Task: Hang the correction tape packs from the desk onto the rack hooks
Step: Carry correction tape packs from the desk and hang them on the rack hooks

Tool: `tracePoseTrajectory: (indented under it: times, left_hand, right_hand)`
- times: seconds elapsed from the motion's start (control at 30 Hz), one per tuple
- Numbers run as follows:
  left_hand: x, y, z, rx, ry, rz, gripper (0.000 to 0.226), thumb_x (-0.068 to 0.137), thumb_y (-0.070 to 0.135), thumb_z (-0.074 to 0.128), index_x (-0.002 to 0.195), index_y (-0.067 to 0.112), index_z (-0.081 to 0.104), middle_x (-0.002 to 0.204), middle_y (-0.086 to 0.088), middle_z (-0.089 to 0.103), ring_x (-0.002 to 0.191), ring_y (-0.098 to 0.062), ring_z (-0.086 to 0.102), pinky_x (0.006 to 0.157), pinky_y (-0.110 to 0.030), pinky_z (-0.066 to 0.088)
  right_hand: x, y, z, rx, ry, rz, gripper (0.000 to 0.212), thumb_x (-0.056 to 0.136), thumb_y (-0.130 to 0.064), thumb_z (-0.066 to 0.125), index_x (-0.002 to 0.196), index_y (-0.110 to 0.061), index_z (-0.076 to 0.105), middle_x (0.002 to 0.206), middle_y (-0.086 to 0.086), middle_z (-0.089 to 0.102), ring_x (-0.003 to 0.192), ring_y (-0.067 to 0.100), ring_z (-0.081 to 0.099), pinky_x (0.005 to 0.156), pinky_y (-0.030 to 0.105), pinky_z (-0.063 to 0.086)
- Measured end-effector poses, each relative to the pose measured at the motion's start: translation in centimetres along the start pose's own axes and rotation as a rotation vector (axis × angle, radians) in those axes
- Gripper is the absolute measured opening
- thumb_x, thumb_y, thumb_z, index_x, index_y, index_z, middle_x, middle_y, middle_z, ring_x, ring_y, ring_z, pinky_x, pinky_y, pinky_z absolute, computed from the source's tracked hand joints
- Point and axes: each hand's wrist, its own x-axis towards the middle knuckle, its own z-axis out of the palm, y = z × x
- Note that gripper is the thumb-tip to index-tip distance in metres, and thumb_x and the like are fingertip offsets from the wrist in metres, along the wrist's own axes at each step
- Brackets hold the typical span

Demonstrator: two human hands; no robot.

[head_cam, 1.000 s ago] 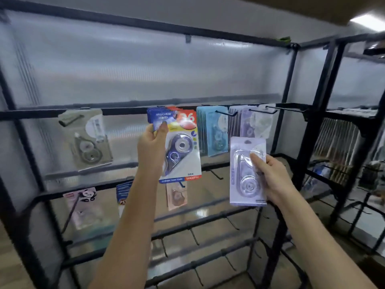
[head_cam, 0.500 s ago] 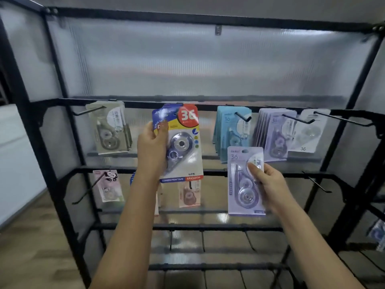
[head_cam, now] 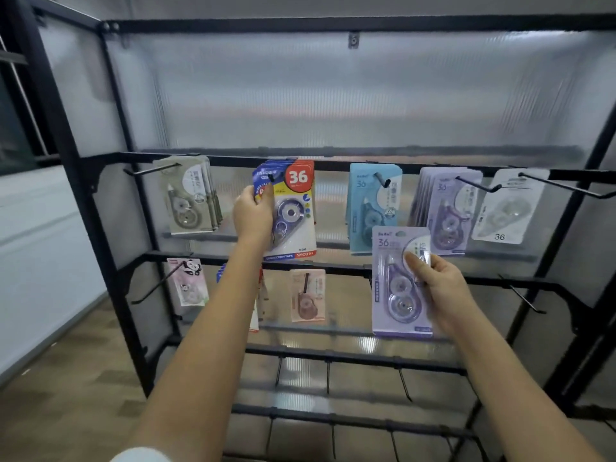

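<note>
Nearest, right hand [head_cam: 436,288] pinching a purple pack [head_cam: 398,285] by its right edge, thumb across the front, held upright and off the rack, probably waiting its turn for the purple stack [head_cam: 446,211] above. Further in, left hand [head_cam: 251,213] gripping the left edge of a blue-and-red pack [head_cam: 293,211], raised to the top rail [head_cam: 233,160]; hook tip [head_cam: 271,177] showing through its hang hole, so apparently being threaded on or squared up. Behind, grey [head_cam: 190,195], light blue [head_cam: 371,208] and white packs [head_cam: 508,208] hanging already. Below, lower hooks [head_cam: 521,293] bare.
</note>
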Motion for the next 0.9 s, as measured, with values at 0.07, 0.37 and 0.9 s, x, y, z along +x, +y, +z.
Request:
tracePoseTrajectory:
  times: [0.07, 0.37, 0.9]
  left_hand:
    - [0.3, -0.6, 0.2, 0.066, 0.009, -0.003, 0.026, 0.095, 0.047, 0.049, 0.090, 0.021, 0.050, 0.099, -0.006, 0.058, 0.090, -0.022, 0.057, 0.070, -0.033, 0.045]
    - [-5.4, -6.0, 0.3, 0.239, 0.160, 0.039, 0.032, 0.093, 0.029, 0.059, 0.107, 0.001, 0.051, 0.114, -0.017, 0.049, 0.090, -0.023, 0.049, 0.072, -0.030, 0.035]
    - [-8.8, -3.3, 6.8, 0.959, -0.397, 0.505, 0.023, 0.096, 0.036, 0.049, 0.108, 0.018, 0.058, 0.110, 0.001, 0.059, 0.096, -0.016, 0.053, 0.068, -0.027, 0.041]
  right_hand:
    - [0.1, -0.4, -0.3, -0.004, 0.018, -0.018, 0.024, 0.087, -0.018, 0.063, 0.107, -0.005, 0.064, 0.095, 0.015, 0.073, 0.079, 0.027, 0.070, 0.076, 0.043, 0.058]
    - [-1.4, -4.7, -3.1, -0.056, 0.067, -0.132, 0.038, 0.074, -0.029, 0.071, 0.104, -0.007, 0.065, 0.096, 0.012, 0.073, 0.085, 0.026, 0.068, 0.081, 0.041, 0.055]
    - [0.2, -9.9, -6.5, -0.259, 0.122, -0.120, 0.008, 0.094, -0.017, 0.057, 0.096, -0.011, 0.062, 0.087, 0.009, 0.070, 0.071, 0.019, 0.071, 0.063, 0.032, 0.059]
